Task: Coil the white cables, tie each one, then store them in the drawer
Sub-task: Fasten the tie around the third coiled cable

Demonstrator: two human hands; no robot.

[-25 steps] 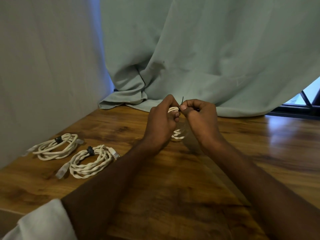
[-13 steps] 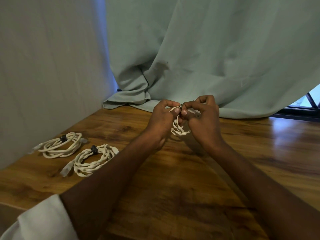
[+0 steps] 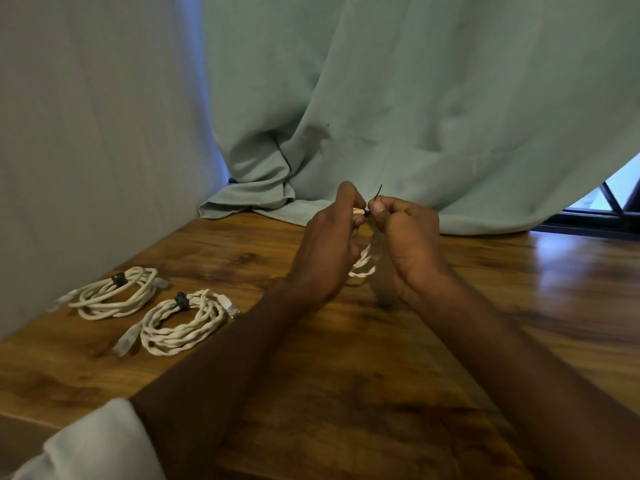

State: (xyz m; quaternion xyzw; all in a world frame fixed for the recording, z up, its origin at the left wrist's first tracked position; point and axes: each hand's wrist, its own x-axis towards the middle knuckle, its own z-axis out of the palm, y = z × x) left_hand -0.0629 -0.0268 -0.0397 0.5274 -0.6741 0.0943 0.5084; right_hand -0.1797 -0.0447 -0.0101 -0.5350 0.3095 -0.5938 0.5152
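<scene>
You're sitting at a glossy wooden table (image 3: 346, 375) with a dark, knotty grain, and it's catching window light off to the right of your fingers. A plain pale wall (image 3: 97, 133) is running down the far left, and a big mint-green curtain (image 3: 415, 98) is hanging behind your hands, bunching up on the tabletop just past your fingertips. A sliver of window (image 3: 616, 199) is peeking out at the right edge.

Well left of your fingers, two coiled cables are lying flat on the wood side by side: the far coil (image 3: 110, 297) by the wall and the near coil (image 3: 183, 322) just beside it. Both are creamy white and twisted like rope, each cinched with a dark tie, clear plugs sticking out.

Your left hand (image 3: 329, 247) is curling around the top of the third cable (image 3: 362, 268), which is dangling between your palms above the table. Your right hand (image 3: 408, 244) is pinching a thin black tie (image 3: 376, 194) right at your fingertips, its tail poking up. Both sets of fingers are closed tight, meeting at the top of the coil.
</scene>
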